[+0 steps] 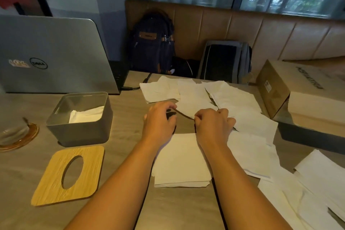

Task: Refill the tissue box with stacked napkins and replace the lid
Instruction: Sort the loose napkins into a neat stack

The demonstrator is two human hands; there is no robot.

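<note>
Table (130, 201): grey wood-look top; near edge and both sides cut off by the frame.
Tissue box (80, 123): grey, open-topped, left of centre; a few white napkins lie inside against the right wall, depth of fill hidden by the front wall.
Lid (68, 174): pale wood, oval slot, flat on the table just in front of the box, apart from it.
Napkin stack (182, 162): squared white pile between the forearms, near the body; far edge covered by the wrists.
Loose napkins (240, 115): spread overlapping across centre and right; lower right ones run out of frame.
Left hand (160, 119): palm down, fingers curled over something small and dark; what it is I cannot tell.
Right hand (212, 123): fingers closed to a loose fist, pinching the near edge of a loose napkin; fingertips hidden under the knuckles.
Laptop (50, 54): lid back toward camera, far left, screen unseen.
Cardboard box (298, 91): right edge, partly cut off, print unreadable.
Glass on saucer (15, 134): far left, cropped and blurred.
Backpacks (151, 43): two on the bench behind, lower parts hidden by the table.
</note>
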